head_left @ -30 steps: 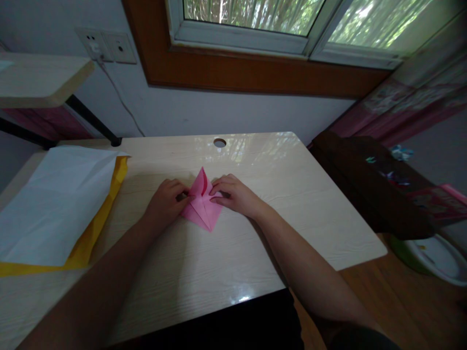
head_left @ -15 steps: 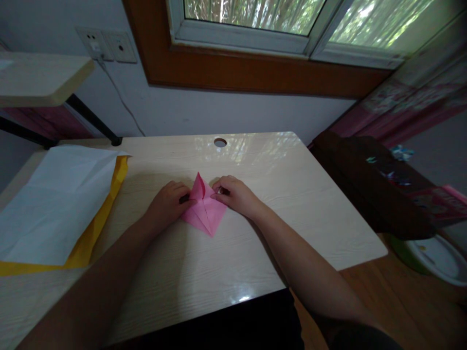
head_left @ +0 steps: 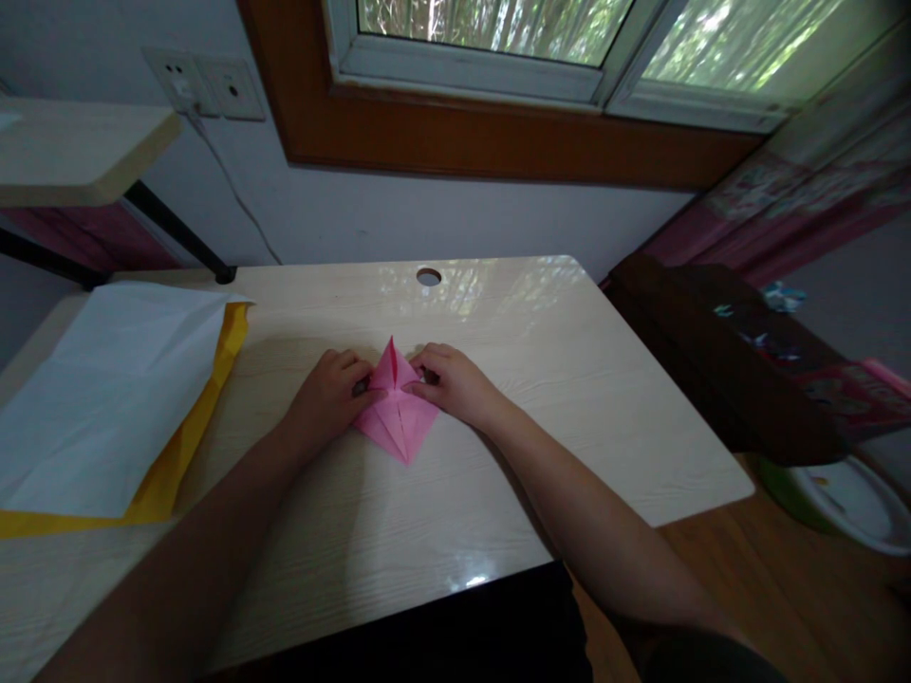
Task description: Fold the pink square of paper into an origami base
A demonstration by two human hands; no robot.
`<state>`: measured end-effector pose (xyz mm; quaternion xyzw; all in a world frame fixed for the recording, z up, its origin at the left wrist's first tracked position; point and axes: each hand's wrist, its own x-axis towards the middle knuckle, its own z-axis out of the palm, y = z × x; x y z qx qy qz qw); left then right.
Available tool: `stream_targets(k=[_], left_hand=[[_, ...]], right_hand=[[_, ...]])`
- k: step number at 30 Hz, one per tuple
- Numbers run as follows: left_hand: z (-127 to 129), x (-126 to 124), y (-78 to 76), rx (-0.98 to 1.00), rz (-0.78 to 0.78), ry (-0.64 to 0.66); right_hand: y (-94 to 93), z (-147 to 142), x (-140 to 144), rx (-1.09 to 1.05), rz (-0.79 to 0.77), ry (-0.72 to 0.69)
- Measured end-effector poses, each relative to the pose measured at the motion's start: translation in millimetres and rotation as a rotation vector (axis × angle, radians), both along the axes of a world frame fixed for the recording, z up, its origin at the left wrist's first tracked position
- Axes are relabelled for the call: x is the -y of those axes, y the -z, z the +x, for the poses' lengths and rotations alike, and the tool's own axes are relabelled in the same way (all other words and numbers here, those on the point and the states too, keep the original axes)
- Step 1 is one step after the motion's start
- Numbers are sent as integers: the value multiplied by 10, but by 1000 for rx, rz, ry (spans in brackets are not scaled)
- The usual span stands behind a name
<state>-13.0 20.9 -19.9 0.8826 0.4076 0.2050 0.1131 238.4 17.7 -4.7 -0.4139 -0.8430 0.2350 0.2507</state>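
Pale wood covers the desk, which stands under a window with a brown frame. On the desk, a little in front of the round cable hole, lies the pink folded paper, shaped like a kite with its lower tip pointing toward the person. The left hand presses its fingertips on the left edge of the paper, near the top. The right hand pinches the upper right flap between thumb and fingers. Both hands are closed on the paper, not clenched. At the far left lies a white sheet on top of a yellow sheet.

I think the risk is an uneven crease. If one hand pushes harder, the flap can slide away from the middle line and the two sides will not match. The smooth desk can also let the whole paper turn under the fingers. A strong pull at the top tip may tear it.

Compared with one second ago, the raised top flap is now lower and flatter, and both hands sit closer together at the tip.
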Motion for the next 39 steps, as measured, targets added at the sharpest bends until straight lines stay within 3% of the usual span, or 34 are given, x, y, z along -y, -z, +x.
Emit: stream_targets(k=[6, 19, 25, 39], left_hand=[[27, 15, 24, -16, 9, -65], [36, 72, -53, 193, -246, -194], [71, 74, -60, 209, -252, -211], [63, 88, -62, 191, -216, -216]], right_hand=[[23, -25, 6, 28, 46, 18], [43, -44, 6, 46, 43, 60], [57, -72, 33, 7, 6, 154], [67, -43, 7, 61, 71, 65]])
